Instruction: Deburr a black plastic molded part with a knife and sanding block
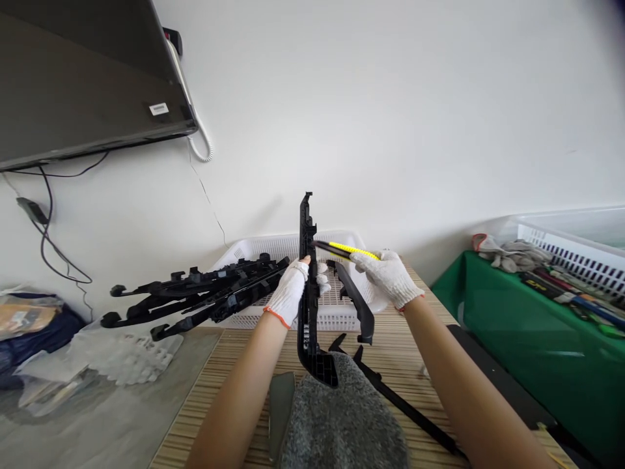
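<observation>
My left hand [293,290], in a white knit glove with an orange cuff, grips a long black plastic trim part [307,312] around its middle. The part stands nearly upright, its bent lower end at a grey cloth [346,417]. In my gloved right hand [387,277] is a slim yellow-and-black utility knife [349,250]. Its tip points left and meets the upper part of the trim; whether it touches cannot be made out. Behind, a white plastic basket [336,319] holds more black trim parts [209,296], several of them sticking out to the left.
A curved black piece [359,303] leans at the basket's right. Another long black strip [410,407] lies on the striped wooden table [205,407]. To the right, a green-covered surface [493,312] carries gloves [517,255], tools and a white crate [576,251]. A screen [88,78] hangs upper left.
</observation>
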`<state>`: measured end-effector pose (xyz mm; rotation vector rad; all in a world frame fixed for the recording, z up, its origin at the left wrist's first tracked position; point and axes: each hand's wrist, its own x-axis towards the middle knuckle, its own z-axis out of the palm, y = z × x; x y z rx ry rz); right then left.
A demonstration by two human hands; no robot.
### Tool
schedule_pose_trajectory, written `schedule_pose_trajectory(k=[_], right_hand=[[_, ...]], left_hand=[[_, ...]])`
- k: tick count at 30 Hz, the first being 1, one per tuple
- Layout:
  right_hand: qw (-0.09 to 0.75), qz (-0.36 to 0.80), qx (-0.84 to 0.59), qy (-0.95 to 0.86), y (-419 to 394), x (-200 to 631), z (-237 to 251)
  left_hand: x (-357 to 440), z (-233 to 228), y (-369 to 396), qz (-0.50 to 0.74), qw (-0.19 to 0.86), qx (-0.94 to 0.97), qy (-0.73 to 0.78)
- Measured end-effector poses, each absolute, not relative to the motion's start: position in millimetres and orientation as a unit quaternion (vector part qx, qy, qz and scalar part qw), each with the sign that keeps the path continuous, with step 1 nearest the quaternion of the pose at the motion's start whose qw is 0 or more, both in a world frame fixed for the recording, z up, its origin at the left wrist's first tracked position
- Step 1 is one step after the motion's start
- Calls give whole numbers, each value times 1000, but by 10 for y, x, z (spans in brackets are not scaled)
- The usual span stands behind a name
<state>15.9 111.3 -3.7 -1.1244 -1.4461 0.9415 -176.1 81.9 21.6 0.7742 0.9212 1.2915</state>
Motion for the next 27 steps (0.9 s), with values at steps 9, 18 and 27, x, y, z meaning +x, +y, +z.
schedule_pose_trajectory(k=[9,18,27], right_hand=[[495,418,-445,-619,1114,201,-54],[515,405,-453,-605,1076,171,-4],[519,445,-437,-584,1073,205,-11]], left_hand=[[-1783,247,776,574,614,338,424],[-1742,265,737,569,622,388,372],[-1746,304,777,567,618,346,421]])
